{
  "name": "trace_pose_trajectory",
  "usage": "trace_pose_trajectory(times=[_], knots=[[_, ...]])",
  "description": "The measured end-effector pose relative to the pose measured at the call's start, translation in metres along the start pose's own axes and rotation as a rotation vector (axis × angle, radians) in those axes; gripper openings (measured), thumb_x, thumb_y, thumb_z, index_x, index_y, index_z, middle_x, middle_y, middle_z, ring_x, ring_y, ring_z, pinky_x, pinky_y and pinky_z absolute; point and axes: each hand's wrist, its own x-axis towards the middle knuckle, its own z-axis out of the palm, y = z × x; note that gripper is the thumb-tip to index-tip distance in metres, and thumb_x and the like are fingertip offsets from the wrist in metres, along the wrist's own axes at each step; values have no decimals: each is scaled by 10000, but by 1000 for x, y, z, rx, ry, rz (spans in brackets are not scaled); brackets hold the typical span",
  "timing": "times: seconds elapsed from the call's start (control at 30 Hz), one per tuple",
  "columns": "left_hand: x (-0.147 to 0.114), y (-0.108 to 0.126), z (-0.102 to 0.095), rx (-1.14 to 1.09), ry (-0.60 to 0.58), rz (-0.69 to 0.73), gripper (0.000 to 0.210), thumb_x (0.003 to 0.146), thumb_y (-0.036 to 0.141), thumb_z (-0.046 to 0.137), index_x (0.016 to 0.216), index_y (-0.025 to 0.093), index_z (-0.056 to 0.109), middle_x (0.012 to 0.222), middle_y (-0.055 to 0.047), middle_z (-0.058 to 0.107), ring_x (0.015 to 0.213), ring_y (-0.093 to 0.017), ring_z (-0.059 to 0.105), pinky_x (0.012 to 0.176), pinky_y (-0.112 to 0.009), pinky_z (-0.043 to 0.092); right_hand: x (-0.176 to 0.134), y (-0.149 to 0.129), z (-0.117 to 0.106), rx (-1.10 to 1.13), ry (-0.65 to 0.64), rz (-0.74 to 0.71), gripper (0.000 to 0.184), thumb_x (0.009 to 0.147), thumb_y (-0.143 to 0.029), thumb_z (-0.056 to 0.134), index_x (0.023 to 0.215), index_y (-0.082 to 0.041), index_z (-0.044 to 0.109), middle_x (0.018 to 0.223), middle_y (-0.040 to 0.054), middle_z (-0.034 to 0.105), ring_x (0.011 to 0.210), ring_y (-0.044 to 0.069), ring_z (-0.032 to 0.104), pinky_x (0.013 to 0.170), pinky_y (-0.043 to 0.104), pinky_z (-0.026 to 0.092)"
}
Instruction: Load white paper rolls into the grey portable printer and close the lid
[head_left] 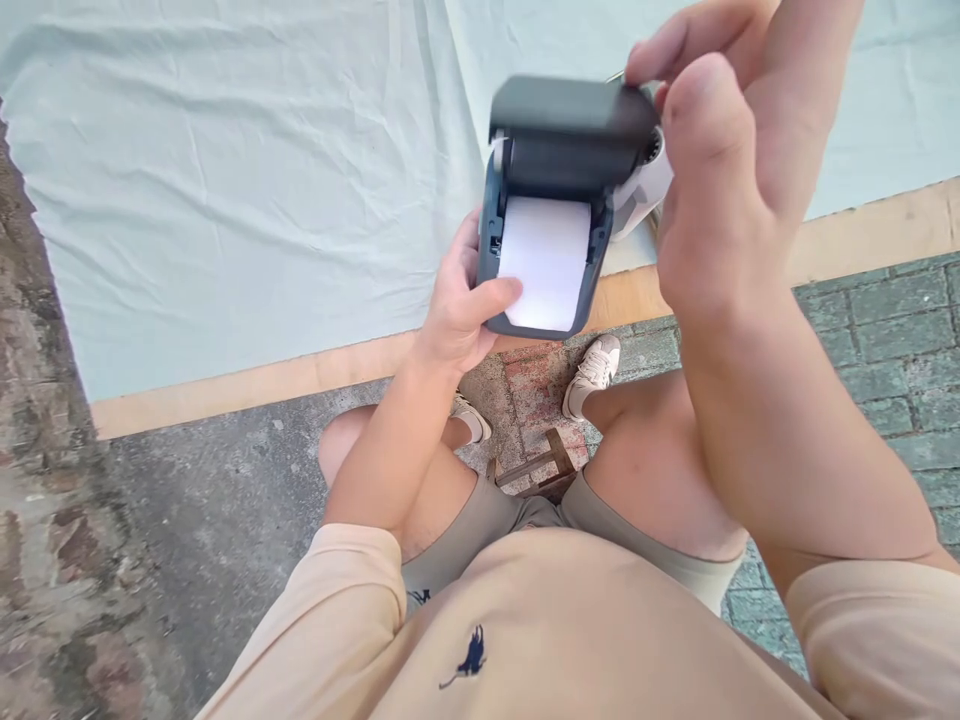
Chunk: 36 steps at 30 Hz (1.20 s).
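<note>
My left hand (463,305) is closed round the lower left side of a dark handheld label printer (541,315), its thumb pressed on the white label paper (546,255) that lies over the body. The printer's lid (570,108) stands raised, slightly blurred. At the lid's right end, my right hand (724,130) has its fingers bent against the corner; the exact contact is partly hidden behind the thumb. Behind the printer, near my right wrist, a white roll (643,195) shows, partly covered by the lid and hand.
A pale blue cloth (247,200) covers the table in front of me, with a bare wooden edge (247,390) along my side. Below are my knees, shoes and a wooden stool part (536,465) on brick paving (900,350). A rough stone wall (60,560) runs along the left.
</note>
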Motion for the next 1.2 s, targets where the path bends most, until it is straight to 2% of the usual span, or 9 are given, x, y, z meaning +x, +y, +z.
trace_pose_trajectory(times=[0.07,0.1,0.2,0.37,0.6,0.73,0.87,1.0,1.2], knots=[[0,2,0,-3,5,-6,671,615,527,895,1164,255,622,1154,-69,725,1419,-399,584,1088,-519,571,-2,0,6,83,190,-66,461,972,-315,350,1324,-122,577,1301,146,620,1095,227,671,918,407,513],[0,3,1,-5,0,-10,678,604,528,896,1161,257,621,1143,-65,724,1397,-393,600,1076,-507,577,-4,1,9,89,199,-109,438,938,-320,424,1257,-92,620,1244,157,663,1075,231,672,938,414,514],[0,7,2,-39,-50,-38,631,639,521,863,1160,277,605,1075,-49,720,1261,-349,684,967,-445,618,-7,3,13,-104,59,-154,460,879,-407,525,1203,-120,683,1178,139,728,1201,301,658,1038,521,451],[2,7,3,-168,-81,-26,431,780,556,775,1098,325,596,1088,-40,723,1054,-277,727,897,-434,614,-9,-11,7,-276,-130,24,412,900,-432,599,1263,-243,651,1207,57,735,1168,299,687,1146,626,293],[0,9,8,-225,-145,-39,333,898,593,615,1064,305,637,1178,-52,739,1319,-352,625,1129,-546,530,-1,-30,0,-293,-294,213,468,844,-298,673,1292,-335,541,1252,40,729,1071,302,673,999,545,365],[-1,11,8,-212,-105,-32,375,912,623,557,1066,298,663,1138,-25,751,1138,-304,703,1034,-522,575,0,-34,4,-325,-310,228,417,854,-300,661,1249,-326,532,1229,27,709,1028,281,661,1001,503,356],[0,9,8,-152,-27,-37,370,843,600,654,1079,316,646,1132,-37,749,1191,-298,688,1028,-475,590,-7,-33,13,-285,-205,168,330,870,-268,614,1198,-276,579,1242,30,703,1070,249,656,1006,476,342],[4,11,13,-157,93,-67,437,974,590,402,978,228,647,1108,-79,742,1473,-308,532,1178,-458,517,-16,-21,18,-215,66,5,280,898,-281,515,1153,-221,614,1343,101,657,1219,255,622,973,440,379],[7,10,8,-149,182,-74,388,1024,459,343,998,225,652,1100,-72,738,1401,-256,602,1198,-412,504,-13,-7,4,-181,-99,-148,458,818,-406,560,1237,-225,602,1265,125,637,1251,304,576,969,444,443]])
